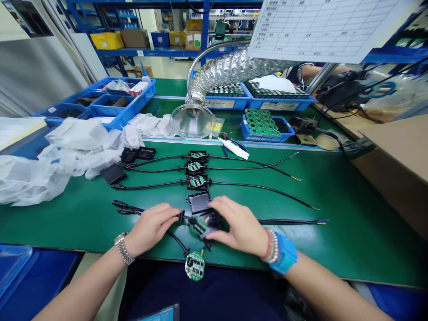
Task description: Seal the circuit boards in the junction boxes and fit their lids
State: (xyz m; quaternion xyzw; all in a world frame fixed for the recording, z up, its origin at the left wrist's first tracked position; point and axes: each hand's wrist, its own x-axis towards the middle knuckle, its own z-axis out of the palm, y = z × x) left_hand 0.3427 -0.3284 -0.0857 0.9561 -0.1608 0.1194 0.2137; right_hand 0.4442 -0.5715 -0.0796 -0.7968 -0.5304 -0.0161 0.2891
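Observation:
My left hand, with a metal watch at the wrist, pinches a black cable by its strain-relief collar. Wired to that cable is a green circuit board, tilted beside a black plastic case. My right hand curls its thumb and fingers around this case, hiding part of it. A second green board hangs over the table's front edge on its own cable. Just beyond my hands lies a black case without a board. Farther back, several cases with boards and cables, such as one case, lie in a column.
White wrapped parts are heaped at left, before a blue divided tray. A fume funnel hangs over the back. Pliers and a blue bin of green boards lie behind. A cardboard box stands right.

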